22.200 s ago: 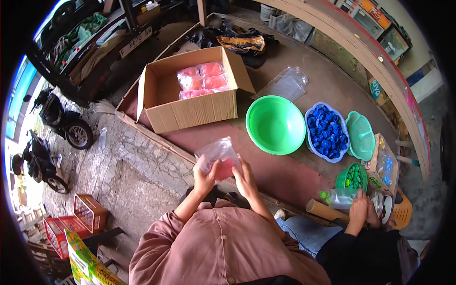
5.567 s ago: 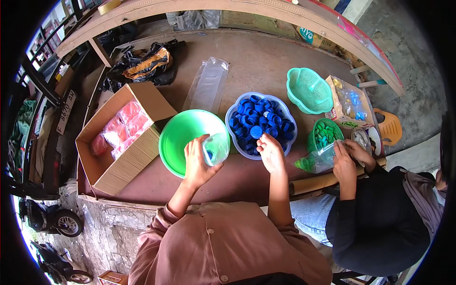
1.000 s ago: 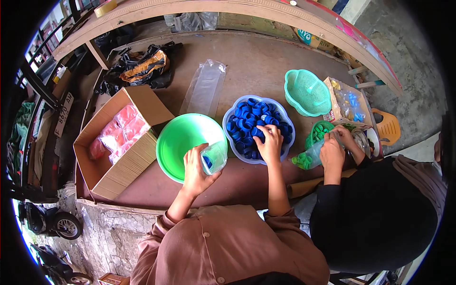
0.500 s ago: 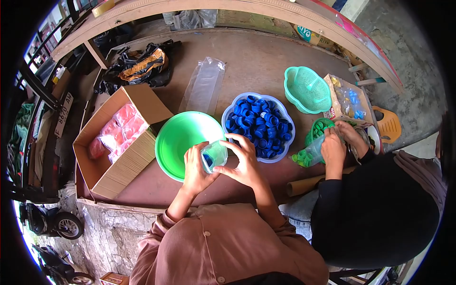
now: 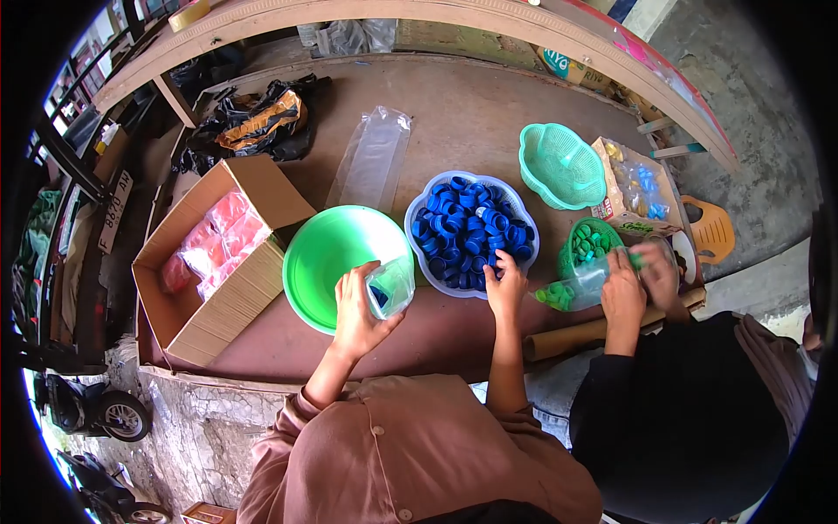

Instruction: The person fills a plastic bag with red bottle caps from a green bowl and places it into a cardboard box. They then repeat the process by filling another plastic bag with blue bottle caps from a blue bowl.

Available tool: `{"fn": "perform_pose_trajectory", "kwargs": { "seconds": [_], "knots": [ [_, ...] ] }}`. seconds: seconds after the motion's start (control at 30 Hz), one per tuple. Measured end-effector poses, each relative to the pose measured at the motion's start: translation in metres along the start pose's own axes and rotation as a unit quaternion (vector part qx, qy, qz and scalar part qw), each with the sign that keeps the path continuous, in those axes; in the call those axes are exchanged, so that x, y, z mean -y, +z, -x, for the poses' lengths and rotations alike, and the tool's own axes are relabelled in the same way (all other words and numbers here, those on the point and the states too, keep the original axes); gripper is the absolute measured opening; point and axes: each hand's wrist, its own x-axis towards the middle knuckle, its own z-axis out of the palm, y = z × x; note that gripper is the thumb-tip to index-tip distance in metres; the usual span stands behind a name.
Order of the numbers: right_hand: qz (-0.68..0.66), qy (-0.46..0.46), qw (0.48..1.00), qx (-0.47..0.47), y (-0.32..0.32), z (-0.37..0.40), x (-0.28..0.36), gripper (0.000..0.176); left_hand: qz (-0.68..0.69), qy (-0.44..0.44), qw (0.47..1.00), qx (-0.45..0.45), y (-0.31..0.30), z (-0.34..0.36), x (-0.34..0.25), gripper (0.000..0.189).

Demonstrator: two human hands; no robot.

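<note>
My left hand (image 5: pixel 356 310) is wrapped round a clear plastic bag (image 5: pixel 393 284) with some blue caps at its bottom, over the near right rim of a green basin (image 5: pixel 305 262). My right hand (image 5: pixel 505 286) is at the near right part of a pale blue basket (image 5: pixel 422 265) heaped with blue caps (image 5: pixel 467 227). Its fingertips are bent in at the caps; whether a cap is between them cannot be made out.
An open carton (image 5: pixel 205 323) of pink-filled bags stands left. Behind lie flat clear bags (image 5: pixel 374 162) and a black bag (image 5: pixel 297 131). At right, a co-worker's hands (image 5: pixel 624 301) hold a bag of green caps near green (image 5: pixel 567 249) and turquoise (image 5: pixel 563 166) baskets.
My right hand has left the clear bag and moved right to the blue caps. My left hand still holds the bag. The co-worker's hands have shifted slightly to the right.
</note>
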Motion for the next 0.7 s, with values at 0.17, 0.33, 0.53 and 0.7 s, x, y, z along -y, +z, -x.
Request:
{"fn": "perform_pose_trajectory", "kwargs": {
  "seconds": [0.17, 0.33, 0.53, 0.7],
  "knots": [
    [-0.454, 0.148, 0.878, 0.021, -0.006, -0.004, 0.018, 0.034, -0.001, -0.005, 1.0, -0.01, -0.001, -0.001, -0.001, 0.07],
    [-0.584, 0.179, 0.782, 0.121, -0.026, 0.003, 0.062, 0.032, -0.006, 0.002, 1.0, -0.001, 0.002, 0.0, 0.001, 0.071],
    [-0.409, -0.088, 0.873, 0.25, -0.021, 0.039, 0.124, 0.033, -0.006, 0.009, 1.0, 0.003, 0.003, 0.0, 0.002, 0.071],
    [-0.322, -0.118, 0.934, 0.1, -0.017, 0.02, 0.121, 0.026, -0.006, -0.006, 1.0, -0.013, -0.001, 0.0, -0.001, 0.071]
  ]
}}
